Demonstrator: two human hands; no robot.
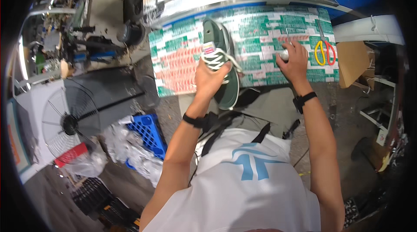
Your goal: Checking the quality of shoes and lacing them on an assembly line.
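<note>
A dark green sneaker (229, 94) with white laces lies across the near edge of the tabletop, its toe toward me. My left hand (210, 78) is closed on it, thumb over the laces. To the right, my right hand (295, 60) is wrapped around the pale, rounded handle of an awl-like tool (284, 54). The tool's thin metal shaft points away from me, low over the table. Scissors (321, 52) with one yellow and one red handle loop lie just right of that hand.
Green, white and red printed sheeting covers the work table (260, 69). A metal rail (200, 4) runs behind it, and cardboard (352, 65) stands at its right end. On the left are a floor fan (69, 123) and a blue crate (150, 134) beside clear plastic bags.
</note>
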